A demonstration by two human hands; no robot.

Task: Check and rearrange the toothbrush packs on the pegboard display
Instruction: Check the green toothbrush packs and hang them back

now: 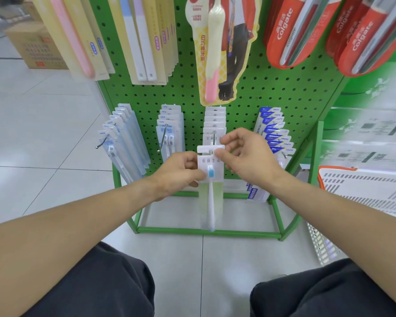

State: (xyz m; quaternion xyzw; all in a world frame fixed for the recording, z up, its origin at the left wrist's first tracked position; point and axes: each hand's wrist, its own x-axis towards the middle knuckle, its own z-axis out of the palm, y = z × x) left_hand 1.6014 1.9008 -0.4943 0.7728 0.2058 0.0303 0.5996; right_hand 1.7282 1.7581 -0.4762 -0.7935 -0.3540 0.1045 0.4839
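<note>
- Toothbrush pack (pixel 209 179), white card over a clear sleeve with a blue-bristled brush inside, is held upright in front of the green pegboard (pixel 272 92), just below the third hook (pixel 214 133) of the bottom row; its printed characters are too soft to read with certainty.
- Left hand (pixel 178 172) grips the pack's left edge beside the brush head, fingers curled round the card.
- Right hand (pixel 245 156) pinches the top right corner near the hanging slot, thumb on the front.
- Behind it, the matching white packs (pixel 215 121) hang stacked on that same hook.
- Blue-topped packs (pixel 276 131) on the hook to the right read "FROG".
- Clear packs (pixel 121 133) at far left, and the next stack (pixel 170 124), carry "NEW" tabs.
- Red packs (pixel 290 30) at upper right read "Colgate".
- Yellow figure-shaped pack (pixel 217 51) above shows Chinese lettering down its left side.
- Green frame rail (pixel 206 232) borders the stand's foot, with tiled floor (pixel 44 133) open to the left.
- White slotted basket (pixel 364 188) with an orange rim sits close on the right.
</note>
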